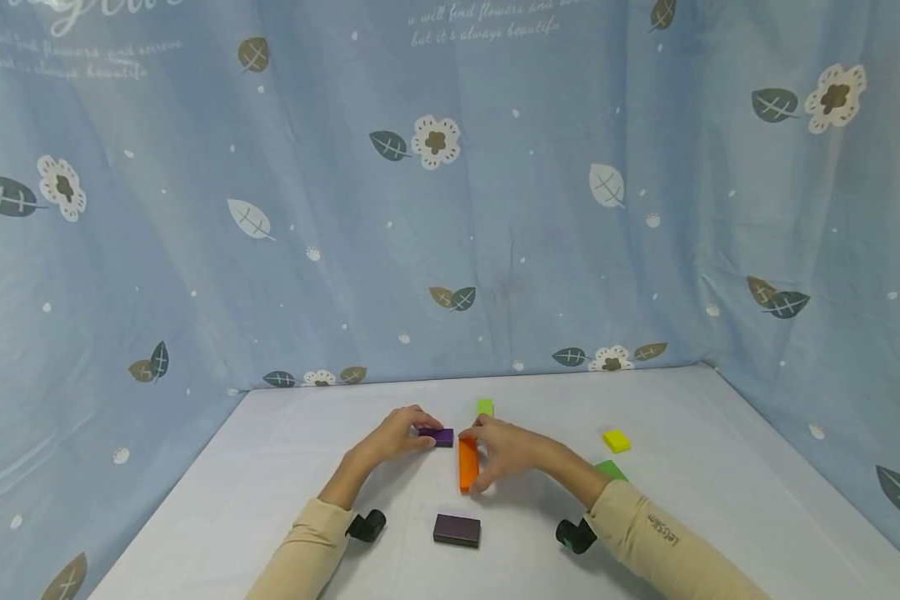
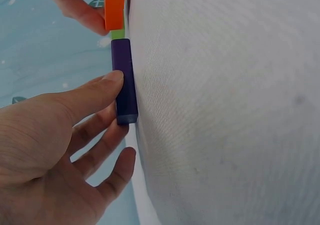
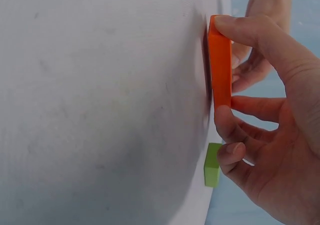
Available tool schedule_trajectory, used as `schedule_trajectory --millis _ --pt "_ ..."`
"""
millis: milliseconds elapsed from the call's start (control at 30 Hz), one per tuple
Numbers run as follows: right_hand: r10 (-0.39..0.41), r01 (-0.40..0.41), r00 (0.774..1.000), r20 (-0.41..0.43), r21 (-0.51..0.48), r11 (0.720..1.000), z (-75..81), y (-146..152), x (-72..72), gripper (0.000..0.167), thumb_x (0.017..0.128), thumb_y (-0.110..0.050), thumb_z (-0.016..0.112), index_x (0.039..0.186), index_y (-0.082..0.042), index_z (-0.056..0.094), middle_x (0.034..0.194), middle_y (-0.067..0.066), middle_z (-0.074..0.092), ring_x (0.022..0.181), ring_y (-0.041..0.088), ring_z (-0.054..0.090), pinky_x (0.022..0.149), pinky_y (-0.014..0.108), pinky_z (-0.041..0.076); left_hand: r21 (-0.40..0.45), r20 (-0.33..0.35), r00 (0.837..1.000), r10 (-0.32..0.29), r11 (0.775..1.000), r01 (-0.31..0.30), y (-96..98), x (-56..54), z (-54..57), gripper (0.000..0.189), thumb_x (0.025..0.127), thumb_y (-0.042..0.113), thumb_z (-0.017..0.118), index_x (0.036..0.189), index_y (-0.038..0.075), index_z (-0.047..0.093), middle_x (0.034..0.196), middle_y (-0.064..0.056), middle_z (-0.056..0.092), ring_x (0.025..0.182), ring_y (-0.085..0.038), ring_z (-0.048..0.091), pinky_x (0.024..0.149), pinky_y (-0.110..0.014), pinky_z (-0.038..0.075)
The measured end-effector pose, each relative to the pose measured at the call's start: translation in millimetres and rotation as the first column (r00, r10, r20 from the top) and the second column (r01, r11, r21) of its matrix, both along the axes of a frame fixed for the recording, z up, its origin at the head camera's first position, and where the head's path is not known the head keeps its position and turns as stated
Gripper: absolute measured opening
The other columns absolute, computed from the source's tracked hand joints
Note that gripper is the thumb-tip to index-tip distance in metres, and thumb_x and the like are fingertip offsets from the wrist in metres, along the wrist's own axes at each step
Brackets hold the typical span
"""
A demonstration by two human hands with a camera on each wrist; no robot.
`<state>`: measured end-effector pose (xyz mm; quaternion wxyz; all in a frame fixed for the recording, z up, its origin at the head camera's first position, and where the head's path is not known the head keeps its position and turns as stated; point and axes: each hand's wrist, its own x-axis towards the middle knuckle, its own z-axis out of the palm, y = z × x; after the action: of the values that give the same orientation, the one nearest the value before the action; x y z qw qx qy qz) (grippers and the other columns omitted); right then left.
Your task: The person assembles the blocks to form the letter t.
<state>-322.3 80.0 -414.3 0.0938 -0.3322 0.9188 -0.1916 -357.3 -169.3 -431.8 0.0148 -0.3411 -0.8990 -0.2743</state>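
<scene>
From above a white desk (image 1: 285,500), we see a person's two bare hands, each pinching one block near the middle of the desk. The left hand (image 1: 397,435) holds the purple block (image 1: 442,437) between thumb and fingertips, its outer fingers loosely spread. The right hand (image 1: 512,446) grips the orange block (image 1: 468,467) lengthwise, thumb at the end toward us, fingertips at the end toward the desk's far edge. Purple's right end faces orange's long left side across a narrow gap.

Four more blocks lie about, and neither hand grips them. We find the lime block (image 1: 485,406) just beyond orange, toward the far edge; a finger overlaps it in the right wrist view, so we cannot tell whether they touch. The dark block (image 1: 457,531) lies alone on the near side. The yellow block (image 1: 617,441) sits off toward the right edge, and the green block (image 1: 611,470) shows partly behind the right forearm.

We judge the work to be at an early stage: two blocks are in hand and close together, none are visibly joined or stacked, and placing both is left.
</scene>
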Motion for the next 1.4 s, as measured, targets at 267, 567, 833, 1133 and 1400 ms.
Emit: schedule_trajectory --millis 267,567,833,1133,1400 --pt "-0.011 0.011 1.0 -0.002 0.022 1.0 -5.6 -4 -0.6 0.084 0.068 -0.051 0.084 0.136 -0.011 0.057 0.115 0.004 0.055 0.095 0.011 0.051 0.085 0.024 0.05 0.0 0.007 1.0 -0.005 1.0 0.005 -0.4 1.4 0.5 0.025 0.089 0.01 0.071 0.113 0.003 0.072 0.1 -0.012 0.068 0.094 -0.029 0.062 0.087 -0.049 0.05" --pt "-0.016 0.017 1.0 -0.02 0.029 0.999 -7.0 -6 -1.4 0.084 0.068 -0.054 0.083 0.136 -0.012 0.058 0.116 0.001 0.055 0.096 0.01 0.053 0.088 0.026 0.05 0.007 0.007 1.0 -0.009 1.0 0.009 0.2 2.0 1.6 0.025 0.089 0.008 0.07 0.113 0.002 0.072 0.101 -0.014 0.068 0.095 -0.031 0.062 0.087 -0.049 0.049" --pt "-0.015 0.016 1.0 -0.013 0.009 1.0 -5.2 -6 0.9 0.083 0.069 -0.051 0.084 0.137 -0.011 0.057 0.117 0.003 0.055 0.098 0.012 0.054 0.087 0.024 0.05 0.003 -0.009 1.0 -0.005 1.0 0.005 -0.6 -0.1 0.4 0.025 0.088 0.009 0.071 0.112 0.003 0.072 0.099 -0.012 0.068 0.093 -0.028 0.061 0.085 -0.046 0.049" --pt "-0.026 0.026 1.0 0.009 0.003 1.0 -8.6 -5 2.2 0.085 0.071 -0.051 0.083 0.14 -0.011 0.054 0.121 0.003 0.054 0.1 0.012 0.054 0.09 0.025 0.051 0.004 -0.009 1.0 -0.001 1.0 0.001 -0.2 1.7 0.9 0.025 0.089 0.008 0.071 0.113 0.003 0.072 0.1 -0.011 0.068 0.094 -0.026 0.061 0.086 -0.043 0.05" --pt "-0.022 0.022 1.0 0.006 0.0 1.0 -11.0 -4 3.8 0.085 0.072 -0.051 0.082 0.141 -0.01 0.053 0.123 0.004 0.055 0.102 0.012 0.055 0.093 0.027 0.052 0.005 -0.001 1.0 -0.01 1.0 0.01 -0.7 2.7 -0.4 0.026 0.089 0.008 0.07 0.114 0.002 0.071 0.101 -0.014 0.068 0.094 -0.029 0.061 0.086 -0.045 0.049"
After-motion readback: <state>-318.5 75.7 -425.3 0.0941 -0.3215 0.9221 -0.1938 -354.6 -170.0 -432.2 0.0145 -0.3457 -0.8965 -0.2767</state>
